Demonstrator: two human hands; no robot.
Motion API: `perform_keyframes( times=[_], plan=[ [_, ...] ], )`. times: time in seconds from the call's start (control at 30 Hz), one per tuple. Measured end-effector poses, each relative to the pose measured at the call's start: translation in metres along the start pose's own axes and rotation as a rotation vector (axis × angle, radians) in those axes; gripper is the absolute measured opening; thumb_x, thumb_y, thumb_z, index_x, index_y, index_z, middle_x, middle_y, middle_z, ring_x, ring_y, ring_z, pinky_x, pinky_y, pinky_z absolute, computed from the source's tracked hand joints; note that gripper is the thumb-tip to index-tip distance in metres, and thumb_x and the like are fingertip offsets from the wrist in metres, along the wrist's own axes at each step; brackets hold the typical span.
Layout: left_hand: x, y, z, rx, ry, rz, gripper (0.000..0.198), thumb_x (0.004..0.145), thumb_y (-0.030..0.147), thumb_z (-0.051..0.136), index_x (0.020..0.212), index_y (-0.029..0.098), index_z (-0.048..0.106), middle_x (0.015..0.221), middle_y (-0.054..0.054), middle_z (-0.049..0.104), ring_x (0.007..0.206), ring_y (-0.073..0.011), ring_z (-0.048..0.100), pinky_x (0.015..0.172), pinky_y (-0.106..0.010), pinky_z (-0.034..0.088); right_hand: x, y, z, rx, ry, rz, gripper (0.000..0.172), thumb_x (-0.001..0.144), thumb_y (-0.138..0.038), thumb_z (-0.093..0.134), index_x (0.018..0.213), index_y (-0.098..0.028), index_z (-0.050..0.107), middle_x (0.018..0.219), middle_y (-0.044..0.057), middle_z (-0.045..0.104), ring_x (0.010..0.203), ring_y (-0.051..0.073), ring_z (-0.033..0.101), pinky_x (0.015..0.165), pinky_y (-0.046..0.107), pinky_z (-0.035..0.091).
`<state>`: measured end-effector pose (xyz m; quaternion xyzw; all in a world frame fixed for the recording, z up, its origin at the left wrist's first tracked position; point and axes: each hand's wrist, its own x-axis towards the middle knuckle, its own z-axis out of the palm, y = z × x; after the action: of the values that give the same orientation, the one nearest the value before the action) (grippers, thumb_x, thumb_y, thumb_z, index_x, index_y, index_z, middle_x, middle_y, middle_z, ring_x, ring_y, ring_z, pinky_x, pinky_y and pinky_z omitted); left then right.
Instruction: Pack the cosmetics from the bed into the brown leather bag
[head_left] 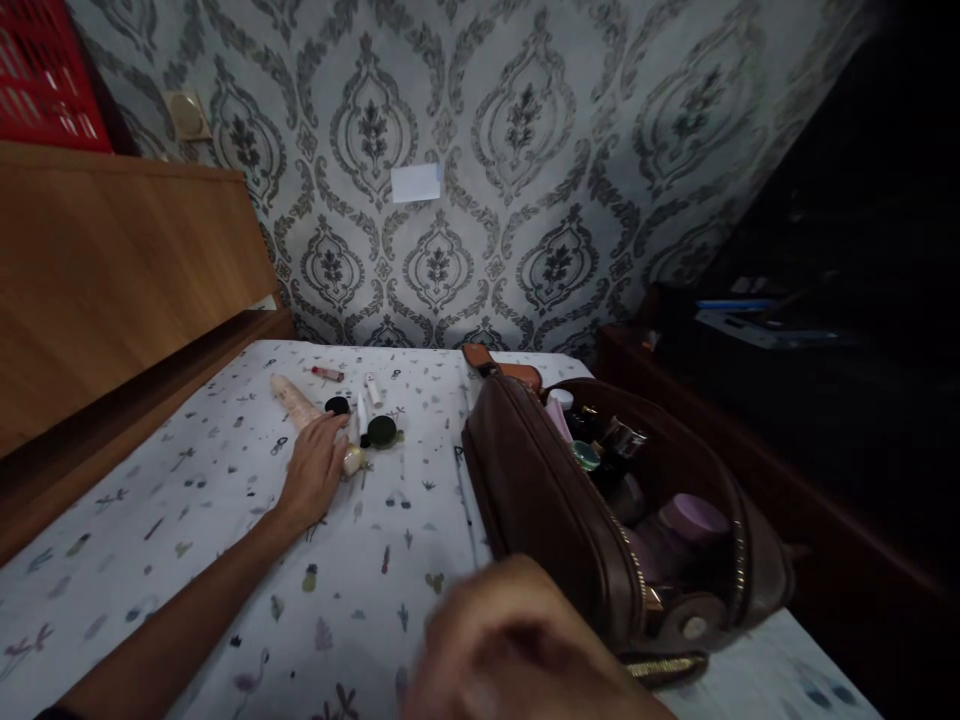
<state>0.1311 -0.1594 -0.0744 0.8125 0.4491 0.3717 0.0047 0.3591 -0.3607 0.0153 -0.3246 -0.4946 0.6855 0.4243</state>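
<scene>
My left hand (315, 465) rests among small cosmetics on the bed-like surface, fingers stretched forward. Its fingertips lie beside a black round lid (337, 405), next to a pale bottle (352, 458). A beige tube (292, 400) lies just beyond the hand. To its right are a white slim tube (362, 415) and a dark green-black round lid (382, 431). My right hand (517, 640), blurred, is raised close to the camera with curled fingers; whatever is inside is hidden. Right of it stands an open brown leather bag (555, 500) holding cosmetics, among them a pink-lidded jar (696, 516).
A red lip tube (328, 373) and a small white tube (373, 388) lie farther back on the patterned white sheet (420, 530). A wooden board (127, 250) borders the left, under a red basket (52, 80). Patterned wallpaper (442, 100) closes the back; the right side is dark.
</scene>
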Motion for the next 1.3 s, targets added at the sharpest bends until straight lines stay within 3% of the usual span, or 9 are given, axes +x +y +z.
perform_keyframes(
  times=[0.1,0.13,0.27,0.43,0.57,0.73,0.93,1.13,1.3],
  plan=[
    [0.0,-0.003,0.002,-0.003,-0.02,-0.058,0.046,0.103,0.042,0.028,0.132,0.017,0.053,0.137,-0.011,0.058,0.14,-0.0267,0.039,0.117,-0.05,0.032,0.051,0.006,0.007,0.056,0.138,0.009,0.023,0.082,-0.035,0.06,0.092,-0.017,0.07,0.062,-0.002,0.064,0.048,0.007,0.055,0.048,0.019,0.038],
    [0.0,-0.003,0.002,-0.002,-0.03,-0.072,0.047,0.102,0.043,0.028,0.133,0.018,0.053,0.138,-0.01,0.058,0.141,-0.027,0.038,0.117,-0.051,0.031,0.066,0.014,0.008,0.053,0.23,-0.011,0.022,0.079,-0.034,0.06,0.09,-0.016,0.068,0.063,-0.002,0.064,0.048,0.007,0.054,0.048,0.018,0.036],
    [0.0,-0.001,0.003,0.041,-0.064,-0.084,0.051,0.102,0.045,0.026,0.136,0.017,0.052,0.141,-0.012,0.055,0.142,-0.0283,0.036,0.118,-0.053,0.029,0.095,0.059,0.002,-0.045,0.358,-0.036,0.023,0.076,-0.031,0.054,0.09,-0.015,0.063,0.061,-0.003,0.06,0.048,0.008,0.052,0.047,0.02,0.036],
    [-0.002,-0.002,0.006,0.156,-0.138,-0.035,0.057,0.102,0.045,0.023,0.144,0.012,0.043,0.148,-0.014,0.049,0.147,-0.0275,0.029,0.12,-0.053,0.021,0.09,0.087,-0.006,-0.292,0.338,-0.125,0.021,0.08,-0.025,0.048,0.091,-0.015,0.064,0.064,-0.003,0.059,0.051,0.008,0.053,0.049,0.019,0.037],
    [-0.006,-0.005,0.012,0.237,-0.172,0.042,0.059,0.1,0.047,0.028,0.146,0.011,0.039,0.148,-0.017,0.049,0.147,-0.0301,0.027,0.12,-0.056,0.019,0.087,0.089,-0.006,-0.287,0.328,-0.104,0.021,0.081,-0.017,0.048,0.092,-0.015,0.065,0.063,-0.005,0.057,0.049,0.006,0.051,0.049,0.017,0.039],
    [-0.009,-0.011,0.019,0.268,-0.117,0.176,0.066,0.097,0.05,0.029,0.145,0.005,0.036,0.143,-0.025,0.051,0.144,-0.0363,0.033,0.115,-0.061,0.024,0.091,0.092,-0.005,-0.292,0.339,-0.086,0.027,0.079,-0.009,0.047,0.094,-0.014,0.068,0.061,-0.005,0.056,0.045,0.005,0.048,0.044,0.013,0.037],
    [-0.005,-0.006,0.014,0.239,-0.133,0.179,0.062,0.096,0.05,0.029,0.138,0.007,0.044,0.138,-0.023,0.055,0.141,-0.0371,0.037,0.114,-0.061,0.027,0.092,0.09,-0.003,-0.274,0.365,-0.034,0.031,0.077,-0.005,0.048,0.096,-0.013,0.071,0.06,-0.005,0.055,0.042,0.004,0.047,0.041,0.011,0.036],
    [0.031,-0.012,0.0,0.202,-0.1,0.188,0.045,0.095,0.045,0.028,0.114,0.021,0.061,0.113,-0.01,0.07,0.119,-0.0324,0.056,0.104,-0.052,0.043,0.091,0.089,-0.004,-0.31,0.357,-0.057,0.03,0.075,-0.002,0.049,0.091,-0.015,0.071,0.06,-0.006,0.055,0.046,0.006,0.049,0.045,0.014,0.041],
    [0.077,-0.043,0.004,0.236,-0.279,0.159,0.042,0.084,0.033,0.035,0.098,0.023,0.073,0.096,-0.005,0.077,0.096,-0.0286,0.066,0.089,-0.043,0.051,0.092,0.092,-0.005,-0.377,0.38,-0.109,0.032,0.072,0.0,0.051,0.089,-0.016,0.073,0.059,-0.007,0.055,0.046,0.006,0.05,0.054,0.016,0.046]
  ],
)
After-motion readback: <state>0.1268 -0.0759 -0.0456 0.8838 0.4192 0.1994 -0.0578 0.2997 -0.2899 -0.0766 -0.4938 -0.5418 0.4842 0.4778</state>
